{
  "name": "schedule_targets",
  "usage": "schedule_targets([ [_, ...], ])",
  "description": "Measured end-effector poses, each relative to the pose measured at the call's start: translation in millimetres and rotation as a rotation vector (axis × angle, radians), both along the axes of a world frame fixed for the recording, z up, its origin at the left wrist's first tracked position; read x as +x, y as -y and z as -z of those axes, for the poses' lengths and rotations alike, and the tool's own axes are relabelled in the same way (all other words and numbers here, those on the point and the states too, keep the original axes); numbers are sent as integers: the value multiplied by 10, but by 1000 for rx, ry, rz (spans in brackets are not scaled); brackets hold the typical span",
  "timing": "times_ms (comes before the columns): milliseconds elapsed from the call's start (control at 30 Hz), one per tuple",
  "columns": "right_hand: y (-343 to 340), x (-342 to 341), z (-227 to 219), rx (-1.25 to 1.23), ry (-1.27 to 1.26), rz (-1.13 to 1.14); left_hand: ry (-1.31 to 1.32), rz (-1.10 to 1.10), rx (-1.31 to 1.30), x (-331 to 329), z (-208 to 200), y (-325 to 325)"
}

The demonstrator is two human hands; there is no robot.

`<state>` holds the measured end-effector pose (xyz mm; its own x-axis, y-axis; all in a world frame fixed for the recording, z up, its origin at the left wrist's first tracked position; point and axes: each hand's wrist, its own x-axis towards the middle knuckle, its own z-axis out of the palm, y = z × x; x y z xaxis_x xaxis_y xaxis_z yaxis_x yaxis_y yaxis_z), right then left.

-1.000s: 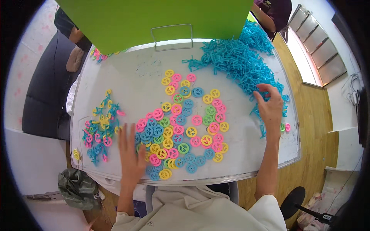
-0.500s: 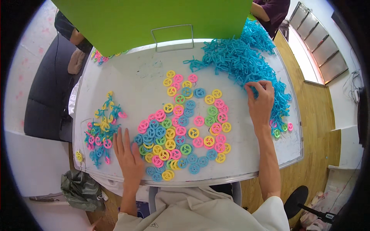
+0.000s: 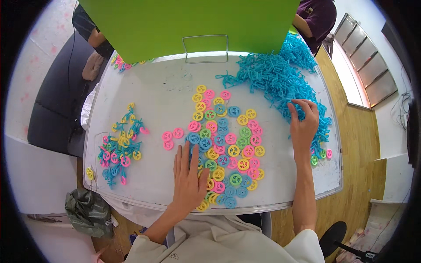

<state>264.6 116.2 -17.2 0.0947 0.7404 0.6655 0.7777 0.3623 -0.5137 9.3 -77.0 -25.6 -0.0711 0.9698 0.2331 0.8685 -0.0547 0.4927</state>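
Observation:
Small plastic spoked wheels (image 3: 233, 151) in pink, yellow, blue and green lie spread over the middle of the white table. My left hand (image 3: 187, 177) lies flat with its fingers stretched out, touching the left side of this spread and covering some wheels. At the edge of a heap of thin blue plastic pieces (image 3: 274, 79), my right hand (image 3: 305, 120) has thumb and forefinger brought together; whatever they may hold is too small to make out. On the left is a pile of blue pieces with coloured wheels attached (image 3: 122, 142).
A green panel (image 3: 184, 26) with a wire handle (image 3: 205, 48) stands across the far side. Beyond it show parts of two other people: an arm (image 3: 93, 37) at left and a purple sleeve (image 3: 318, 19) at right. More wheels (image 3: 322, 154) lie beside the blue heap.
My left hand has moved right from beside the left pile onto the wheels, which are bunched further right. Several pink wheels now lie apart, left of them. My right hand stays by the blue heap.

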Motion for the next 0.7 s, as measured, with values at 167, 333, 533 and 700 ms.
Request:
schedule_targets([
  [167, 31, -25, -39, -57, -203, -27, 203, -58, 122, -2, -237, 135],
  [333, 5, -40, -51, -103, -555, -177, -43, 222, -104, 108, -324, 425],
  [533, 30, 18, -44, -184, -630, -191, -56, 253, 35, 65, 21, 263],
  [700, 24, 17, -31, -343, -810, -319, 99, 207, 110, 152, -148, -11],
])
